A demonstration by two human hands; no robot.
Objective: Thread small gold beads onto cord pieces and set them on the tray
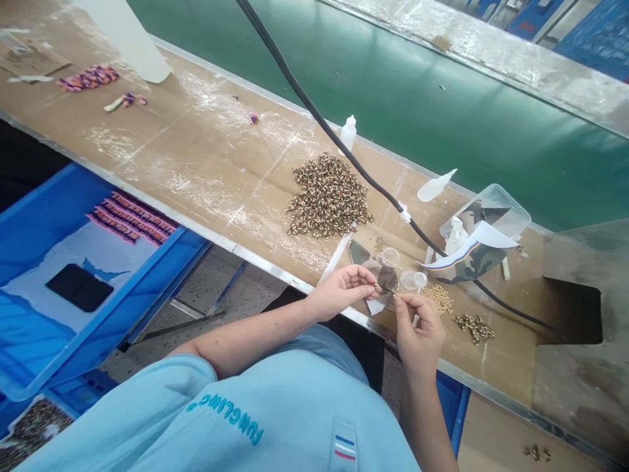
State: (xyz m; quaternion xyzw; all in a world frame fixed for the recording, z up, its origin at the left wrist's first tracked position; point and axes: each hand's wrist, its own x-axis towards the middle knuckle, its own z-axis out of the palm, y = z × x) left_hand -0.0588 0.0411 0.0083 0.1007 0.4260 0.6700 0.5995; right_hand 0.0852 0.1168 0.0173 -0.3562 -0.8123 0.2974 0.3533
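My left hand [344,288] pinches a tiny brass-coloured metal piece [376,286] between thumb and fingertips at the near edge of the workbench [196,157]. My right hand [417,328] is also pinched shut, its fingertips close to the left hand's; what it holds is too small to name. Just beyond the hands lie small clear plastic cups [410,280] and a scrap of camouflage sheet [383,272]. A big heap of small metal parts [328,196] lies behind the left hand.
Two small piles of parts [474,326] lie right of my hands. A clear tub [484,223] with camouflage material, two white squeeze bottles [435,187] and a black cable [344,147] cross the bench. A blue crate [73,262] stands at left. A green conveyor belt [442,105] runs behind.
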